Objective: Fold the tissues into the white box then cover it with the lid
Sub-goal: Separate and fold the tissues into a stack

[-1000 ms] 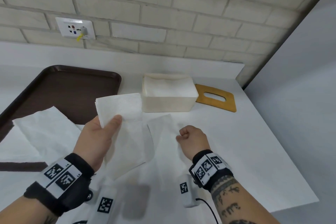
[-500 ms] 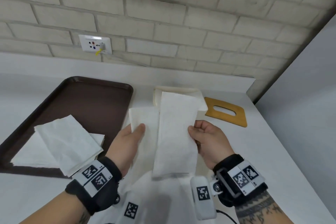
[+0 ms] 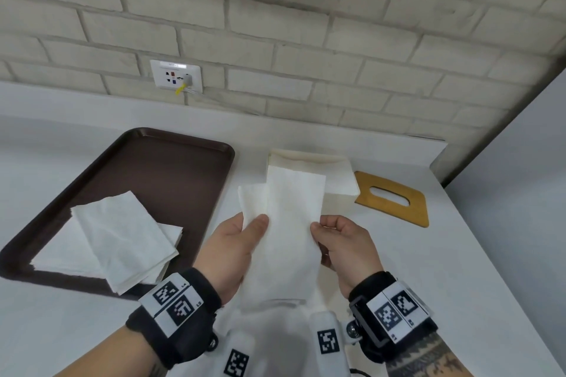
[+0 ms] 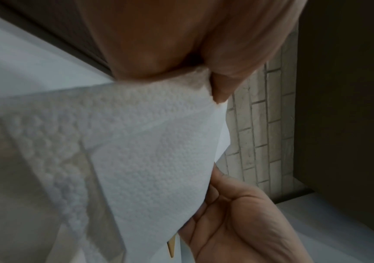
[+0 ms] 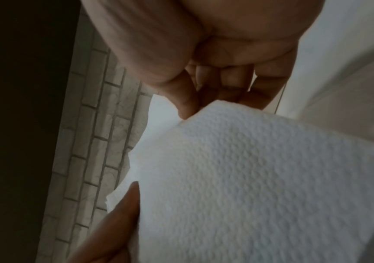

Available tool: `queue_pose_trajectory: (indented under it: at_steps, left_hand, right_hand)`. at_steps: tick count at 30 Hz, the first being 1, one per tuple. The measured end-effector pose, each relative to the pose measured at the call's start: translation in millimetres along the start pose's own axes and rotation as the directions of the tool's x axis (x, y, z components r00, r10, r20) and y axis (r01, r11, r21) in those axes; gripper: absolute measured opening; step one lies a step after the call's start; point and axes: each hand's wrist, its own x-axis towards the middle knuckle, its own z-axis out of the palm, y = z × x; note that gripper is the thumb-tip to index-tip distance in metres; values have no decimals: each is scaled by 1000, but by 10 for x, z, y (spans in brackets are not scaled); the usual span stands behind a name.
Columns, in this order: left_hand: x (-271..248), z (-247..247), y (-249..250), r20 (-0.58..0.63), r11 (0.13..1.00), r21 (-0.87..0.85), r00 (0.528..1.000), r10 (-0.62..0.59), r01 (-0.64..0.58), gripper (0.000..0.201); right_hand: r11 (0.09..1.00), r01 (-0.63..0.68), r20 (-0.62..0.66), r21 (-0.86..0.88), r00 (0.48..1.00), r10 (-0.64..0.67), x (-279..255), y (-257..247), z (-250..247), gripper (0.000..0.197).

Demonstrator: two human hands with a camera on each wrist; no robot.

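White tissue (image 3: 291, 223) pinched by left hand (image 3: 232, 254), right hand (image 3: 343, 248); embossing visible only wrist views.

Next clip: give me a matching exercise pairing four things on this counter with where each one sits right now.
Things:
1. wooden lid
2. tissue stack
3. folded tissue
4. white box

Places:
A. on the brown tray
B. held between left hand and right hand
C. flat on the counter, right of the box
D. behind the held tissue, between tray and lid

Pairs: 1-C, 2-A, 3-B, 4-D
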Motion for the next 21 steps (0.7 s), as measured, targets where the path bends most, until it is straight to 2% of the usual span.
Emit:
queue_pose_trajectory:
  at_steps: [6, 9, 11, 13, 16, 21]
  left_hand:
    - [-9, 32, 19, 45, 997, 79, 999, 23, -26, 26]
    - [-9, 28, -3, 65, 993, 116, 998, 24, -31, 27]
    - [3, 34, -24, 72, 994, 109, 997, 8, -16, 27]
    - [10, 47, -38, 81, 996, 88, 997, -5, -2, 27]
    - [21, 68, -46, 91, 999, 38, 996, -24, 21, 27]
    - [31, 82, -26, 80, 978, -185, 993, -86, 99, 30]
  right_hand:
    - [996, 83, -14, 31, 996, -83, 36, -125, -2, 24]
    - [982, 189, -122, 21, 975, -185, 105, -227, 1, 14]
    - [956, 284, -189, -67, 938, -292, 142, -266, -7, 9]
    - [927, 350, -195, -135, 908, -371, 140, -288, -7, 8]
    - [911, 382, -191, -156, 893, -407, 110, -306, -6, 15]
    - [909, 415, -209, 38, 893, -399, 109, -280, -50, 20]
